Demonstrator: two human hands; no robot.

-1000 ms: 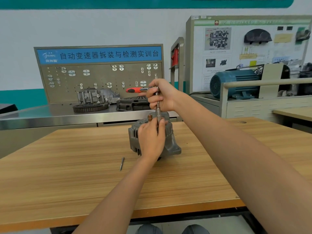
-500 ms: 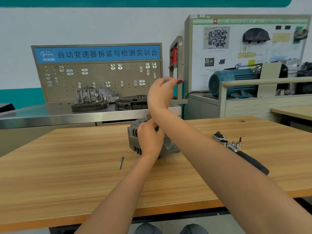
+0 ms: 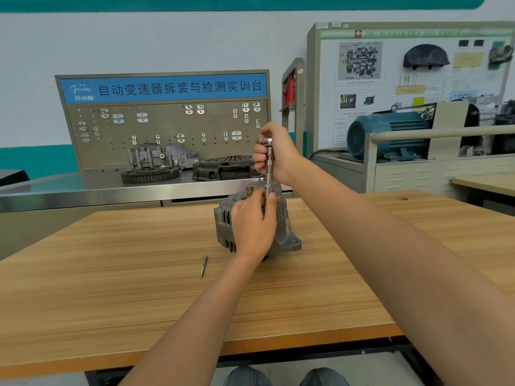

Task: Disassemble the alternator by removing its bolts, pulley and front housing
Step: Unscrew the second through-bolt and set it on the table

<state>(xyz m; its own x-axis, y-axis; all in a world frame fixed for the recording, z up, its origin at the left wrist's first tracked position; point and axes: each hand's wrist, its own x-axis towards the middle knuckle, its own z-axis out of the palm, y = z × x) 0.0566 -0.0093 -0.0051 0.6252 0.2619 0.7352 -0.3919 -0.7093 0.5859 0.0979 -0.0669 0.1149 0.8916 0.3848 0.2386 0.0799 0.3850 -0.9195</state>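
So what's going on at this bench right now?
A person is taking apart an alternator that stands on a wooden table. The right hand holds a slim extension bar upright, its lower end down on top of the alternator. The left hand grips the alternator's top and steadies the bar's lower end. One bolt already lies loose on the table to the left.

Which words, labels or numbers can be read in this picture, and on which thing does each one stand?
"自动变速器拆装与检测实训台": white characters on the blue banner of the pegboard.
Small logo at the banner's left end: too blurred to read.
Green header on the display board: too blurred to read.
Captions under that board's pictures: too small to read.
Alternator: no text seen.
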